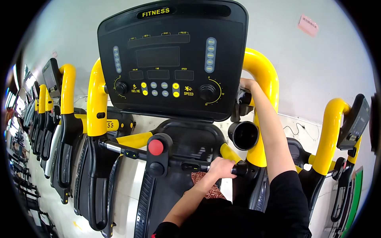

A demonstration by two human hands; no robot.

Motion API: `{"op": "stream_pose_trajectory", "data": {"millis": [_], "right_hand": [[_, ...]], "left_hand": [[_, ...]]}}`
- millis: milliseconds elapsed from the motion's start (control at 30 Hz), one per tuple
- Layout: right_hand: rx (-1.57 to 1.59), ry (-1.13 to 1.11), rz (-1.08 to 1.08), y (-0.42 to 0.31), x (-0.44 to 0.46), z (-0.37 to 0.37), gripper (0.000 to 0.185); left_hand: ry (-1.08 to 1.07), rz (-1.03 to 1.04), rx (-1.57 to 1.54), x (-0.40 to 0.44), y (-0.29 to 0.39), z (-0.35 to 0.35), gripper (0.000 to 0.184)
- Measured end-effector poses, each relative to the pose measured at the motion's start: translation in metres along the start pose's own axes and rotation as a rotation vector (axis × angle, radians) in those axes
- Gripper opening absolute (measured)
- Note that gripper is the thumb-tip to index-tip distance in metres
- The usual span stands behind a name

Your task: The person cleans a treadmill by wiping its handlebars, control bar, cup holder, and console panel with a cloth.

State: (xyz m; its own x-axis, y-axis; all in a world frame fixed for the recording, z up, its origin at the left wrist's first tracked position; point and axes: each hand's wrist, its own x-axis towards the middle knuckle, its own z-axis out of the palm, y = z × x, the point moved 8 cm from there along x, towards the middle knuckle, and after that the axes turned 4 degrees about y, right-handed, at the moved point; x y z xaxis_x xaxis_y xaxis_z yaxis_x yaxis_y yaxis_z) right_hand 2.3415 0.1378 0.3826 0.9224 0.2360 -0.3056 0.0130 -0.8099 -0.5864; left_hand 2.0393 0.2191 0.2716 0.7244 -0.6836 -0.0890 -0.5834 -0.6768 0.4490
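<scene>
A treadmill console (158, 99) with a dark display and two knobs stands before me. My left hand (222, 168) is closed over the right end of the black crossbar handle (189, 164). On that bar sits a red button (156, 147) in a black housing. My right arm reaches up past the yellow upright (265, 69). At the console's right edge, my right hand (247, 84) is partly behind the panel, its fingers hidden. Just below it hangs a dark grey, cloth-like piece (239, 112); whether I hold it is unclear. A black cup holder (243, 135) is beneath.
Below the bar lies the treadmill's belt (166, 202). A row of other treadmills (67, 131) extends to the left, and another treadmill (337, 135) stands at right. A pale wall (301, 67) with a pink notice (308, 25) rises behind. A thin cable (297, 129) lies by it.
</scene>
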Motion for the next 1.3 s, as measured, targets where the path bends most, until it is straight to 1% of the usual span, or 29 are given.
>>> {"op": "stream_pose_trajectory", "data": {"millis": [67,133,167,200,267,300,333,433,467,500,533,600,667,700,733,767,800,833,867,933,1000,1033,1067,1100,1133,1167,1200,1267,1300], "right_hand": [[-0.05,0.106,0.003,0.007,0.007,-0.005,0.051],[-0.163,0.315,0.006,0.014,0.003,-0.02,0.05],[-0.298,0.462,0.038,0.001,-0.021,-0.03,0.045],[-0.37,0.553,0.026,-0.018,-0.052,-0.031,0.04],[-0.556,0.64,0.033,-0.037,-0.088,-0.023,0.039],[-0.569,0.641,-0.003,-0.041,-0.097,-0.02,0.039],[-0.537,0.721,-0.106,-0.045,-0.106,-0.019,0.041],[-0.571,0.762,-0.226,-0.042,-0.116,-0.012,0.038],[-0.603,0.78,-0.287,-0.04,-0.118,-0.007,0.037],[-0.608,0.83,-0.422,-0.04,-0.127,-0.002,0.037],[-0.489,0.804,-0.471,-0.039,-0.136,-0.001,0.036],[0.015,0.701,-0.181,-0.02,-0.159,-0.009,0.033],[0.668,0.875,-0.32,0.001,-0.184,-0.015,0.031],[0.765,0.927,-0.349,0.01,-0.203,-0.016,0.029],[0.88,0.946,-0.315,0.02,-0.219,-0.011,0.029],[0.918,0.982,-0.253,0.016,-0.247,-0.007,0.029],[0.922,1.043,-0.211,0.024,-0.266,-0.005,0.03],[0.98,1.104,-0.191,0.03,-0.282,0.0,0.035],[1.028,1.134,-0.255,0.036,-0.292,0.003,0.036],[0.999,1.158,-0.316,0.04,-0.311,0.011,0.033],[0.928,1.154,-0.436,0.015,-0.324,0.019,0.028],[0.737,1.077,-0.551,-0.001,-0.322,0.023,0.028],[0.742,0.981,-0.509,-0.007,-0.309,0.034,0.03],[0.533,0.936,-0.446,-0.017,-0.3,0.04,0.036],[0.124,1.005,-0.428,-0.027,-0.292,0.045,0.041],[-0.165,1.051,-0.395,-0.033,-0.275,0.056,0.043],[-0.396,0.866,-0.469,-0.039,-0.256,0.068,0.04],[-0.534,0.721,-0.626,-0.044,-0.234,0.083,0.037],[-0.537,0.73,-0.626,-0.04,-0.229,0.077,0.037]], "left_hand": [[-0.013,-0.006,0.007,0.0,-0.001,0.001,0.043],[-0.004,-0.001,0.0,0.0,-0.001,0.0,0.044],[0.044,0.018,-0.02,-0.001,0.001,-0.005,0.043],[0.068,0.028,0.016,-0.002,0.002,-0.006,0.042],[0.086,0.033,0.023,-0.004,0.005,-0.011,0.041],[0.028,0.017,0.038,-0.003,0.003,-0.007,0.045],[0.016,0.016,0.024,-0.003,0.003,-0.005,0.045],[0.032,0.035,0.051,-0.005,0.005,-0.002,0.047],[0.088,0.054,0.067,-0.006,0.007,-0.006,0.045],[0.144,0.071,0.081,-0.008,0.008,-0.009,0.043],[0.139,0.08,0.079,-0.008,0.009,-0.008,0.043],[0.111,0.07,0.075,-0.007,0.008,-0.007,0.044],[0.095,0.062,0.081,-0.006,0.009,-0.01,0.045],[0.088,0.062,0.083,-0.007,0.009,-0.01,0.045],[0.079,0.062,0.085,-0.007,0.009,-0.01,0.045],[0.044,0.039,0.061,-0.006,0.007,-0.007,0.05],[0.046,0.042,0.059,-0.005,0.007,-0.008,0.05],[0.05,0.048,0.058,-0.005,0.007,-0.009,0.049],[0.052,0.055,0.056,-0.006,0.008,-0.008,0.049],[0.054,0.055,0.053,-0.007,0.008,-0.008,0.047],[0.061,0.055,0.057,-0.006,0.008,-0.009,0.045],[0.066,0.054,0.06,-0.006,0.008,-0.008,0.045],[0.069,0.053,0.064,-0.006,0.008,-0.008,0.045],[0.063,0.056,0.065,-0.007,0.008,-0.007,0.045],[0.068,0.056,0.066,-0.006,0.008,-0.007,0.046],[0.077,0.055,0.069,-0.006,0.009,-0.008,0.046],[0.078,0.06,0.077,-0.005,0.009,-0.008,0.046],[0.074,0.05,0.081,-0.005,0.007,-0.006,0.048],[0.078,0.056,0.088,-0.005,0.008,-0.007,0.048]]}}
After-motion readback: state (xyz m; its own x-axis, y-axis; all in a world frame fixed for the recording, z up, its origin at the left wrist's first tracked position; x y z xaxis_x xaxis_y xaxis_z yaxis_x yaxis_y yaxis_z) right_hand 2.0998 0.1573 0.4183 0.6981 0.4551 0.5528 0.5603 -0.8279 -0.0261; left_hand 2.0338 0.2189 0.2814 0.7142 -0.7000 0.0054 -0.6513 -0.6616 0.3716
